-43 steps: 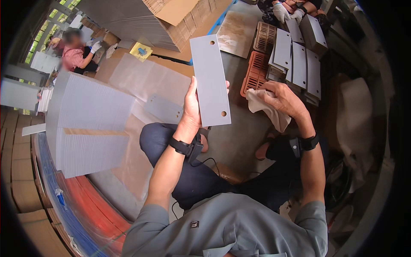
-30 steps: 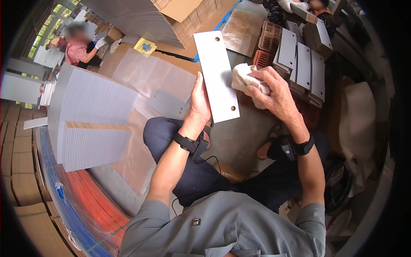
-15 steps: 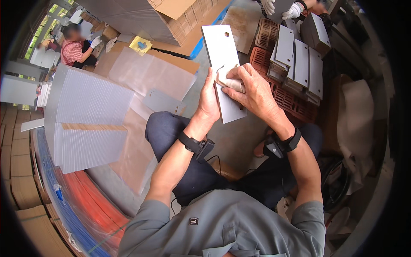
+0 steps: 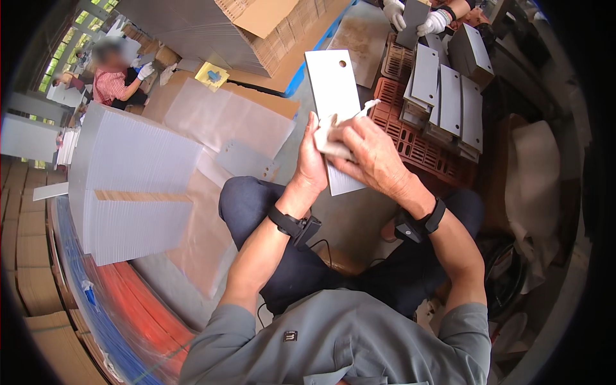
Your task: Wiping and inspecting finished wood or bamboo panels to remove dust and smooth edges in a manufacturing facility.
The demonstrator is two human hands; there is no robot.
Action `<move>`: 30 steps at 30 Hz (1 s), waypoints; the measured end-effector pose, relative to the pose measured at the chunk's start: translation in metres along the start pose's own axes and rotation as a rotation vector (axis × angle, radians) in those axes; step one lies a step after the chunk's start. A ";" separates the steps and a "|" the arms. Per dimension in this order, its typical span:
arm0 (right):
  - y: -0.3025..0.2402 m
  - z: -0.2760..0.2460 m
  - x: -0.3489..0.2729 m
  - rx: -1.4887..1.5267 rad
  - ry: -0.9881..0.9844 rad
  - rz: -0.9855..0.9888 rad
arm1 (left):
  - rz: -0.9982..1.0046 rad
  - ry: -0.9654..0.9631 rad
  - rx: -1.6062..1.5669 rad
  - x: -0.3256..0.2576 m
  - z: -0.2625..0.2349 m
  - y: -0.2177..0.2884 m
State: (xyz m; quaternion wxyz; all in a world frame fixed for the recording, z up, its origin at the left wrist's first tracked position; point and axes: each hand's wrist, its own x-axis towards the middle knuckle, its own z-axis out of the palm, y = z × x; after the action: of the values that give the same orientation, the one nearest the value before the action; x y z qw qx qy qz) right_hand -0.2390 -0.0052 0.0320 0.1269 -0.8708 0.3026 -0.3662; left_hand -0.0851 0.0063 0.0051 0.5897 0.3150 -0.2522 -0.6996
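Observation:
A long, narrow white board (image 4: pixel 335 83) with a small hole near its far end is held up in front of me, tilted slightly. My left hand (image 4: pixel 311 154) grips its left edge, thumb pointing up along the side. In my right hand (image 4: pixel 372 154) a crumpled white cloth (image 4: pixel 327 138) is bunched, pressed against the board's face around its middle. Part of the cloth sticks out above the right knuckles. The right fingertips are partly hidden by the cloth and slightly blurred.
Similar boards (image 4: pixel 449 96) lie stacked on a reddish-brown plastic crate (image 4: pixel 404 138) at the right. A co-worker's gloved hands (image 4: pixel 435 22) hold a grey board beyond it. A tall stack of grey panels (image 4: pixel 135 167) stands left. Another person (image 4: pixel 115 80) sits at far left.
The board and both hands have come slightly nearer to me. The cloth has shifted, with an end now standing out over my right hand. The co-worker's gloved hands have moved with a board.

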 end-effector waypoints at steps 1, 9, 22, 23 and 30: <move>-0.005 -0.001 -0.005 0.031 -0.132 -0.117 | -0.065 -0.075 -0.174 -0.002 -0.004 0.003; 0.019 -0.019 0.003 0.016 -0.123 -0.116 | -0.180 -0.102 -0.107 -0.009 -0.010 -0.022; 0.069 -0.003 -0.010 0.058 0.307 0.277 | -0.276 -0.219 -0.012 -0.015 0.013 -0.057; 0.070 -0.008 -0.014 0.073 0.296 0.330 | -0.206 -0.241 -0.060 -0.010 0.019 -0.065; 0.059 0.009 0.011 0.031 0.192 0.229 | 0.043 -0.158 0.156 -0.008 -0.012 -0.057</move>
State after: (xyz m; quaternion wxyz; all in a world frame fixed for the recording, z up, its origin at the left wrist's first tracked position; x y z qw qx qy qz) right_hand -0.2520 -0.0581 0.0055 0.1521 -0.7895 0.4050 -0.4354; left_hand -0.1134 0.0250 -0.0426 0.5565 0.2984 -0.3584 -0.6876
